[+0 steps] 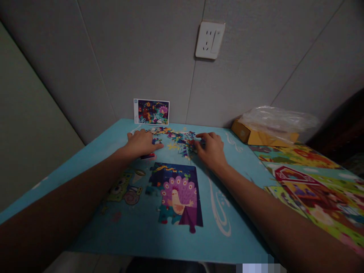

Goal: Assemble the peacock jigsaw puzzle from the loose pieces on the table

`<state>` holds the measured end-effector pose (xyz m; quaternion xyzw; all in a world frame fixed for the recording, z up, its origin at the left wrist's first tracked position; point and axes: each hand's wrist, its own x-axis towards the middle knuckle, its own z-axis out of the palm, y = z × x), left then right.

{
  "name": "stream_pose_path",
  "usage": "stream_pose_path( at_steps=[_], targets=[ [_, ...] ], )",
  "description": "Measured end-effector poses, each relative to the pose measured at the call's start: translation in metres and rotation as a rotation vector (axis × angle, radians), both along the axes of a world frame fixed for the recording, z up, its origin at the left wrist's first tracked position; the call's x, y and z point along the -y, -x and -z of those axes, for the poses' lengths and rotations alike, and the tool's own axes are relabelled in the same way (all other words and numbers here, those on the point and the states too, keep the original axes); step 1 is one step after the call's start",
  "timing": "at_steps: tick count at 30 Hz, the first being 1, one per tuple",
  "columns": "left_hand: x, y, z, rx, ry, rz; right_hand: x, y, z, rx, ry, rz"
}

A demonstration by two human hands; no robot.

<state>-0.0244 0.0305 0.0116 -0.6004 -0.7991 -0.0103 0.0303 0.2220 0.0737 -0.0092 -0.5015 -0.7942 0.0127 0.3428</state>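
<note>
On the blue table, a partly joined jigsaw puzzle (179, 189) shows a purple peacock, its left and lower edges uneven. Beyond it lies a loose spread of jigsaw pieces (182, 137). My left hand (141, 144) rests palm down at the left of this spread, fingers apart, with a few pieces beside and partly under it. At the spread's right side is my right hand (211, 150). Its fingers are bent and parted, the tips close to the pieces; I see no piece held between them. A picture card (152, 112) leans upright against the wall.
The blue table (241, 235) carries printed cartoon figures and meets the grey wall. At right are a yellow box (263, 137) with clear plastic wrap (278, 119) on top and colourful farm-picture puzzles (315, 185). A wall socket (210, 40) sits above.
</note>
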Motion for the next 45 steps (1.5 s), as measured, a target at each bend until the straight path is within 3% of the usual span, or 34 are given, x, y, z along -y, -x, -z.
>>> stream_pose_path(
  at_steps=[4,7,11,13,16,18,21,24,28,31,34,37,40,43,45],
  targets=[
    [-0.003,0.002,0.000,0.083,-0.012,0.003,0.004,0.004,0.001,-0.020,-0.015,-0.118],
    [-0.003,-0.001,-0.001,0.155,-0.135,0.054,0.004,0.005,0.000,-0.041,0.014,-0.207],
    [0.002,-0.013,-0.001,0.459,-0.490,0.299,0.010,0.007,-0.004,-0.124,0.168,-0.372],
    [0.005,-0.021,0.001,0.643,-0.578,0.443,0.015,0.009,-0.006,-0.144,0.231,-0.465],
    [0.009,-0.032,0.005,0.810,-0.489,0.627,0.021,0.012,-0.006,-0.105,0.222,-0.577],
    [0.010,-0.035,0.007,0.857,-0.431,0.679,0.022,0.012,-0.007,-0.083,0.205,-0.563],
    [0.008,-0.030,0.006,0.821,-0.516,0.592,0.014,0.008,-0.011,-0.112,0.193,-0.350],
    [0.002,-0.016,0.004,0.607,-0.605,0.378,0.001,-0.001,-0.013,-0.082,0.179,-0.060],
    [-0.004,0.004,0.003,0.216,-0.379,0.119,-0.013,-0.011,-0.008,0.109,0.273,0.140],
    [-0.005,0.009,0.004,0.049,-0.160,0.030,-0.017,-0.012,0.000,0.116,0.268,0.186],
    [-0.004,0.009,0.006,0.011,-0.056,0.051,-0.016,-0.011,0.004,0.059,0.206,0.202],
    [-0.006,0.010,0.008,0.027,-0.049,0.080,-0.013,-0.008,0.002,0.009,0.154,0.146],
    [-0.008,0.012,0.008,0.053,-0.060,0.069,-0.008,-0.004,-0.003,-0.054,0.081,-0.008],
    [-0.006,0.007,0.005,0.163,-0.144,0.056,-0.001,0.002,-0.006,-0.122,0.126,-0.201],
    [-0.002,-0.002,0.003,0.277,-0.268,0.154,0.004,0.006,-0.007,-0.163,0.180,-0.313]
  ],
)
